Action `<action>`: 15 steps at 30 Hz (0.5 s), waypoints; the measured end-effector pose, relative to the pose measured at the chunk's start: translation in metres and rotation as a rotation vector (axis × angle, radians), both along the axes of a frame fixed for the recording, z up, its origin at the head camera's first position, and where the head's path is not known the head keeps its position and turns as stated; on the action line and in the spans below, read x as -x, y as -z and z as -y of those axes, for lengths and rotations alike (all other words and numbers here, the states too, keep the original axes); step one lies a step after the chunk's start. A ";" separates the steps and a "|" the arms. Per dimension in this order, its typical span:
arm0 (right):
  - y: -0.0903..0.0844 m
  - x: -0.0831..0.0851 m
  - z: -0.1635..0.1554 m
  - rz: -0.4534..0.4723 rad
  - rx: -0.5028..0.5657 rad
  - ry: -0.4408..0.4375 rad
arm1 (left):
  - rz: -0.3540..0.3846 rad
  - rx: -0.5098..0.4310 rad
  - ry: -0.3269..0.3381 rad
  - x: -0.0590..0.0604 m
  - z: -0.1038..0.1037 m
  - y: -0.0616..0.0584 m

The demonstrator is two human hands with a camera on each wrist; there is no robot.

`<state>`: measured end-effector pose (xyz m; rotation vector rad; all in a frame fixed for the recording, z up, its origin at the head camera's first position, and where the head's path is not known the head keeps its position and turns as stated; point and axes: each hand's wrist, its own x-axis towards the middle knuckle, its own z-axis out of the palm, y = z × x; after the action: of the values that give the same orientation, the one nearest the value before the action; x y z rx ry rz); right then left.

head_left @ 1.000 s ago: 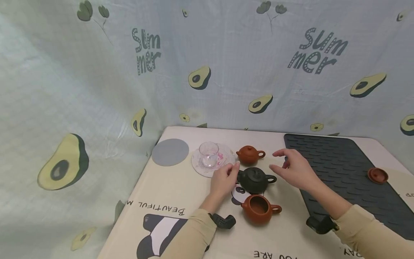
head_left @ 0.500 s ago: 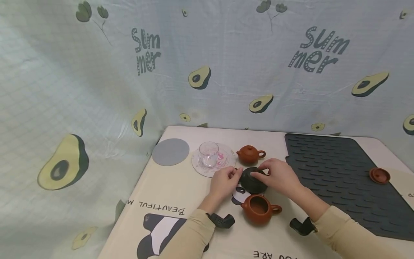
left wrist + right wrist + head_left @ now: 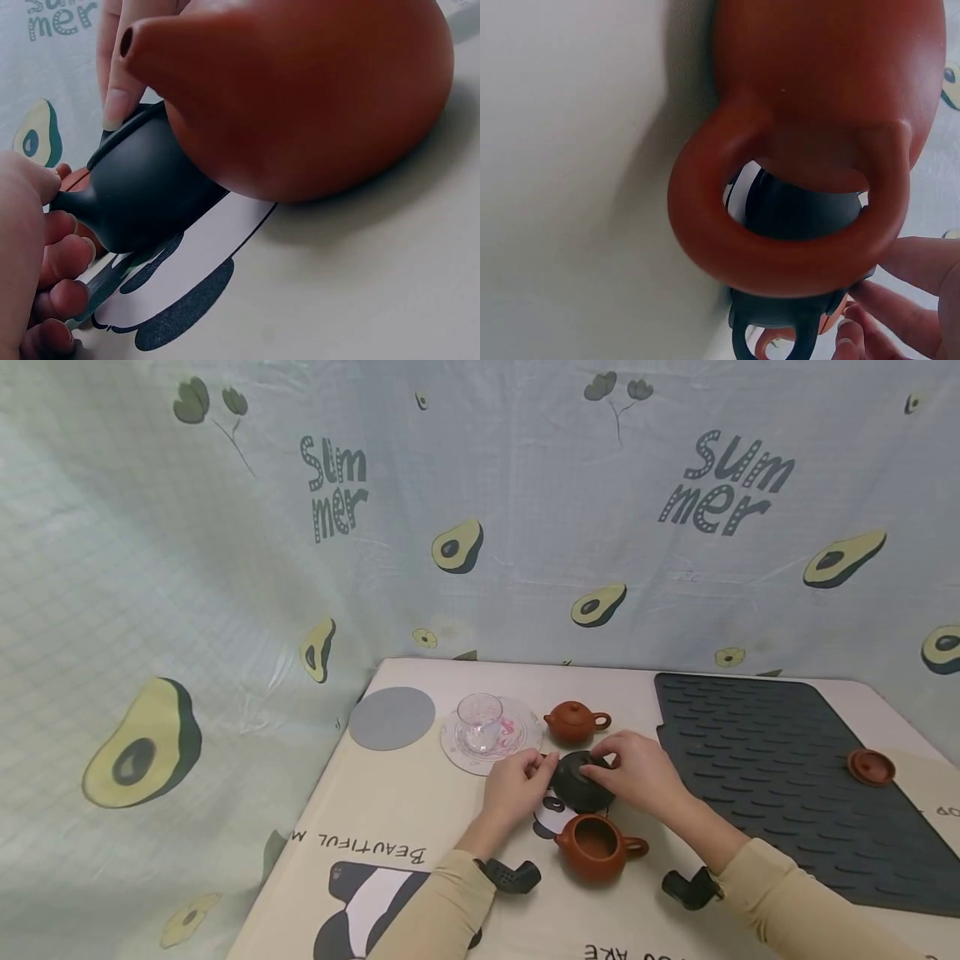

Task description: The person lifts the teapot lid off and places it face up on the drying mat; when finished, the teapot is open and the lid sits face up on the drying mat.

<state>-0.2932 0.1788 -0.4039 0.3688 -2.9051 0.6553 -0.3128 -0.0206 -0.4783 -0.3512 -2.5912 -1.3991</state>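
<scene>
A dark teapot (image 3: 577,783) stands on the table between my two hands. My left hand (image 3: 542,766) pinches its spout (image 3: 71,204), thumb above and curled fingers (image 3: 64,259) below. My right hand (image 3: 600,758) lies over the pot's top and handle side, with its fingers curled on the lid; one fingertip (image 3: 115,90) presses the rim. Just in front stands a brown teapot without a lid (image 3: 596,846), which fills the wrist views (image 3: 300,97) (image 3: 817,90). Through its ring handle (image 3: 705,225) the dark teapot (image 3: 795,214) shows.
A small lidded brown teapot (image 3: 573,722) stands behind the dark one. A glass cup (image 3: 480,724) sits on a round coaster (image 3: 525,735), with a grey round mat (image 3: 392,717) at its left. A brown lid (image 3: 871,767) lies on the black ribbed mat (image 3: 772,752) at right.
My right hand came in from the right, open above the table, and closed over the dark teapot's top. My left hand stayed at the spout.
</scene>
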 end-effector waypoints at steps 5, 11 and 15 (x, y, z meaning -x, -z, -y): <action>0.002 0.001 -0.001 0.052 0.052 -0.004 | 0.009 -0.006 -0.003 -0.001 0.001 0.000; 0.002 0.000 -0.003 0.094 0.093 -0.012 | 0.007 -0.011 -0.002 -0.001 0.001 -0.001; 0.003 0.000 -0.004 0.096 0.096 -0.022 | 0.005 -0.015 0.002 -0.001 0.000 0.000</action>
<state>-0.2932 0.1832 -0.4072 0.3673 -2.9493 0.8349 -0.3119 -0.0207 -0.4785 -0.3490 -2.5843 -1.4209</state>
